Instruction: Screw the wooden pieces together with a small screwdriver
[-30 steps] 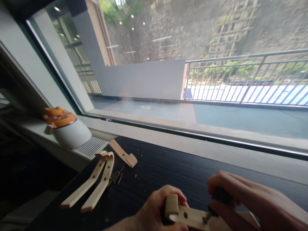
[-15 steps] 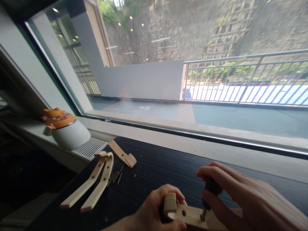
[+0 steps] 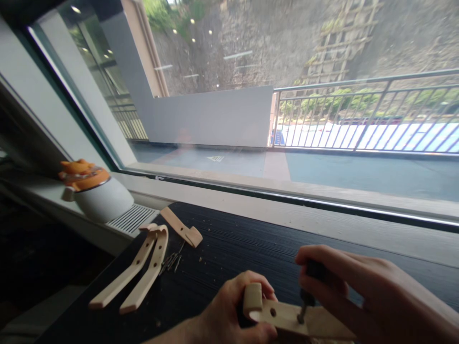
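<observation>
My left hand (image 3: 234,308) is closed around the curled end of a pale wooden piece (image 3: 287,315) at the bottom of the view. An open hole shows in the wood close to that curl. My right hand (image 3: 351,286) grips the dark handle of a screwdriver (image 3: 311,282), thumb and fingers wrapped about it. Tilted slightly, its metal shaft reaches down to a second spot on the wood, where the tip meets a hole or screw head; which one I cannot tell. The far end of the piece passes under my right hand.
Two bent wooden pieces (image 3: 145,272) with holes lie on the black table (image 3: 229,248) at left. A shorter curled wooden piece (image 3: 181,227) and several screws (image 3: 171,262) are beside them. A white jar with an orange lid (image 3: 102,196) stands on the sill by the window.
My right hand has turned a little about the screwdriver, its fingers now more curled. More of the wooden piece shows below it. My left hand has hardly moved.
</observation>
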`<state>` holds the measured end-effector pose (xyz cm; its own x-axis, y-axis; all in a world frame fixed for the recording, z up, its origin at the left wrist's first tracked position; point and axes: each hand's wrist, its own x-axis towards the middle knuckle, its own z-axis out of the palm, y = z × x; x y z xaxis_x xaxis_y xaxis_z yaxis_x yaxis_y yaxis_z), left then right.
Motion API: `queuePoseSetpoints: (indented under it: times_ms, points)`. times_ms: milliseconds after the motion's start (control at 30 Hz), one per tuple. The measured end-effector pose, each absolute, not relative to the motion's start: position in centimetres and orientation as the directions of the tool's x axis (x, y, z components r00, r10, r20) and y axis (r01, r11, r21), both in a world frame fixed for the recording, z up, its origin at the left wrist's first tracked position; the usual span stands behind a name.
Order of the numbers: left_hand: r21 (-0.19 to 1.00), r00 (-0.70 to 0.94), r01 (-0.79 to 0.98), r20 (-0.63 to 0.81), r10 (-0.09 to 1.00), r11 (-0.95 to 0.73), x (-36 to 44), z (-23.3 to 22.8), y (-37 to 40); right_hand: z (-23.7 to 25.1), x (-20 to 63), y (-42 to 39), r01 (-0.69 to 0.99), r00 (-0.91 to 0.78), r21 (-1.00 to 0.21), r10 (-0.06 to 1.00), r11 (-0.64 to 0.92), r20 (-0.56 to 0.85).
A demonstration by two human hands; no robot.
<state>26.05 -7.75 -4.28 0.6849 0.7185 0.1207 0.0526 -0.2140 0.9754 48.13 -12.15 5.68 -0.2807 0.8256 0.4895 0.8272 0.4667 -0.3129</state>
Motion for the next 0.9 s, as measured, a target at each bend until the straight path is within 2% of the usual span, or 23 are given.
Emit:
queuePoseSetpoints:
  times_ms: [167, 333, 567, 900]
  points:
    - [0.970, 0.684, 0.052, 0.138, 0.717, -0.236, 26.0, -4.5, -7.8, 5.5, 48.1, -11.7, 0.834, -0.296, -0.324, 0.858, 0.446, 0.420]
    - [0.966, 0.680, 0.085, 0.122, 0.723, -0.243, 26.0, -4.4, -7.9, 5.2, 47.7, -11.8, 0.841, -0.260, -0.334, 0.858, 0.426, 0.442]
    - [0.963, 0.682, 0.070, 0.145, 0.717, -0.261, 26.1, -4.2, -7.9, 6.2, 47.9, -12.8, 0.804, -0.424, -0.199, 0.774, 0.561, 0.470]
    - [0.961, 0.673, 0.088, 0.137, 0.727, -0.263, 26.1, -4.2, -8.0, 6.7, 48.5, -12.3, 0.798, -0.403, -0.238, 0.784, 0.553, 0.473]
